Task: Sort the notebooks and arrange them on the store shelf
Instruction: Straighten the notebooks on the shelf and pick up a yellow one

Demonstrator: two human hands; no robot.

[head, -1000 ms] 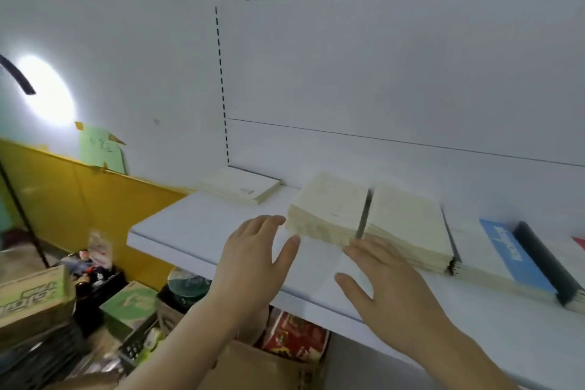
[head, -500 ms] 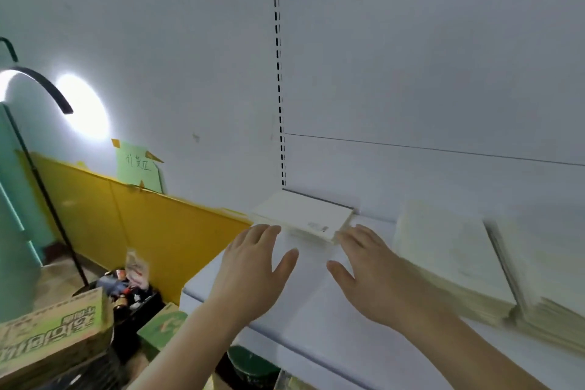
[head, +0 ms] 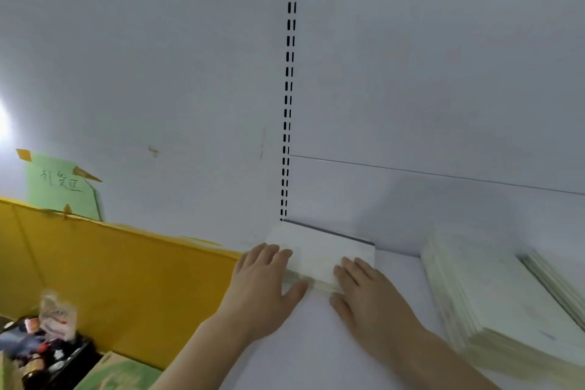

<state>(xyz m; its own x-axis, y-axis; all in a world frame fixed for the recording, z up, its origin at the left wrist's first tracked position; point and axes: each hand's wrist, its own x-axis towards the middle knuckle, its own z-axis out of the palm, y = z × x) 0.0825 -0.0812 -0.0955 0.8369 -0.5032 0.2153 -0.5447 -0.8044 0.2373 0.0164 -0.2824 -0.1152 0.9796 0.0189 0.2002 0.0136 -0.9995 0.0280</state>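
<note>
A small stack of white notebooks [head: 319,252] lies in the back left corner of the white shelf [head: 316,355], against the back panel. My left hand [head: 262,288] holds its left end, fingers on top and thumb at the front edge. At the right end my right hand [head: 368,294] grips the same way. A taller, sloping stack of cream notebooks [head: 493,291] lies to the right, apart from my hands.
The slotted shelf upright [head: 287,104] rises right behind the small stack. Left of the shelf stand a yellow board [head: 110,266] with a green paper note [head: 60,187], and below them boxes with loose packets [head: 53,345].
My view swung left along the shelf. Both hands moved forward from above the bare shelf onto the small white stack in the corner and took hold of its ends.
</note>
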